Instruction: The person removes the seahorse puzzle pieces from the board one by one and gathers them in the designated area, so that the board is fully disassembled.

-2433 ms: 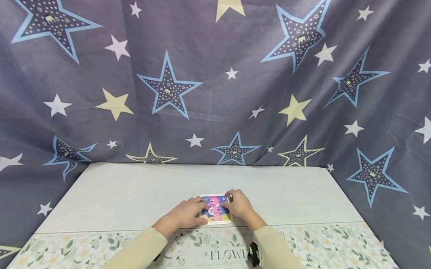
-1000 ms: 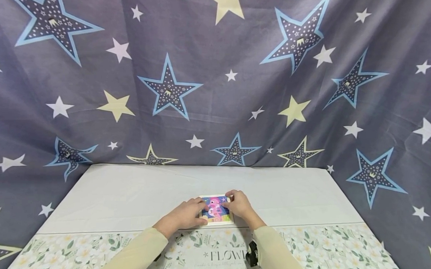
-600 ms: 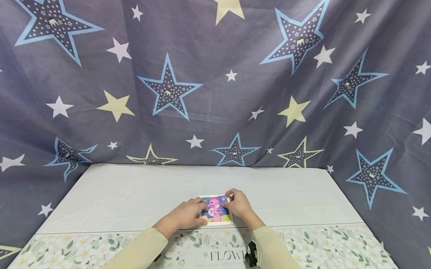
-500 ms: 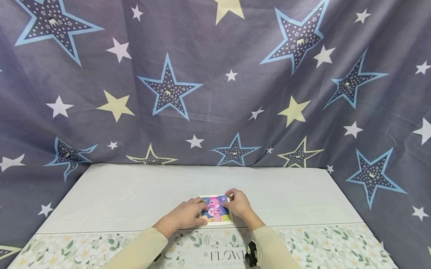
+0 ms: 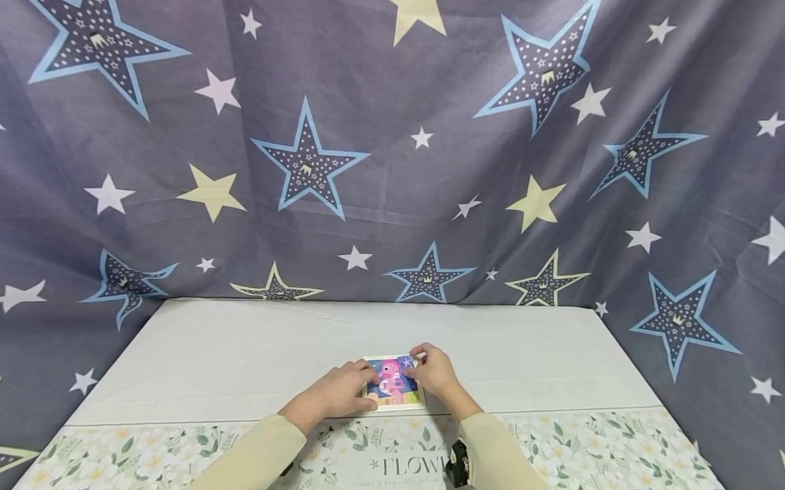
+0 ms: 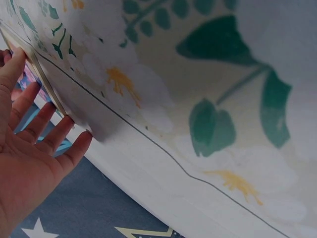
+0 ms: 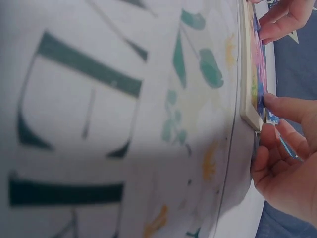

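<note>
A small framed jigsaw puzzle [image 5: 391, 388] with a pink seahorse on blue lies flat near the table's middle. My left hand [image 5: 336, 390] holds its left side, a fingertip over the picture and the thumb at the lower left corner. In the left wrist view, the left fingers [image 6: 32, 94] line the frame's edge. At the upper right corner, my right hand [image 5: 436, 371] pinches a blue puzzle piece [image 5: 406, 362] bearing a star. The right wrist view shows the right thumb [image 7: 285, 105] on the picture and the forefinger by the pale frame [image 7: 246, 74]. The fingers partly hide the piece.
White table surface [image 5: 263, 342] extends behind and beside the puzzle. A floral cloth [image 5: 568, 450] with printed letters covers the near part. A grey curtain [image 5: 394, 201] with stars hangs at the back and sides. A black wrist device [image 5: 459, 463] sits at the right sleeve.
The star piece at the upper right corner looks slightly shifted against its neighbours. Both hands stay in almost the same place, and the frame has not visibly moved.
</note>
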`<act>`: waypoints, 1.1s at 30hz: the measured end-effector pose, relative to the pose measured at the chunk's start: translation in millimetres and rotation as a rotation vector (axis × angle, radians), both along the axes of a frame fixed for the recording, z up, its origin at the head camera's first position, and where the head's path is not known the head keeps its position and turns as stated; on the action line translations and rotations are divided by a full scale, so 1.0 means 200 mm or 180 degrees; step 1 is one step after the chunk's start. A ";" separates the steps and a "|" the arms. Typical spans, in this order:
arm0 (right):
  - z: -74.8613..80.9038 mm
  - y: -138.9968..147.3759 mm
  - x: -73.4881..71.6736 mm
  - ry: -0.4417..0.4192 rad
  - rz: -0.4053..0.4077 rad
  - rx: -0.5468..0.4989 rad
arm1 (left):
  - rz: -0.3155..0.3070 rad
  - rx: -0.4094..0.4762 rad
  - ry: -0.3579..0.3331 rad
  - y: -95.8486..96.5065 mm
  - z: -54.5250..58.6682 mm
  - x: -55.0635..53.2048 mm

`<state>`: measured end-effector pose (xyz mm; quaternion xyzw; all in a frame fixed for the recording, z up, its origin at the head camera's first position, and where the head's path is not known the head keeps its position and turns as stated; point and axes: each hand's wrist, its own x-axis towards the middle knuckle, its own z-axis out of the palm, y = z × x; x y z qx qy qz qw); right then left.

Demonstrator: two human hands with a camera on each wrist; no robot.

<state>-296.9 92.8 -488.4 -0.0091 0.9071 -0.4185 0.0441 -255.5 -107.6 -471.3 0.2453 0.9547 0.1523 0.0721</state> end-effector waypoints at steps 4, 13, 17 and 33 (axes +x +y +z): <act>0.01 0.00 0.00 0.0007 -0.0009 -0.0104 | -0.0001 0.0010 0.0004 0.00 0.00 0.00; 0.00 0.00 0.00 -0.0091 -0.0035 -0.0356 | -0.0022 0.0048 0.0008 0.00 0.00 0.00; 0.00 0.01 0.00 -0.0109 -0.0059 -0.0422 | -0.0027 0.0051 0.0024 0.00 -0.01 0.00; -0.01 0.01 -0.01 -0.0169 -0.0134 -0.0704 | 0.0028 -0.0001 -0.0024 0.00 0.00 0.00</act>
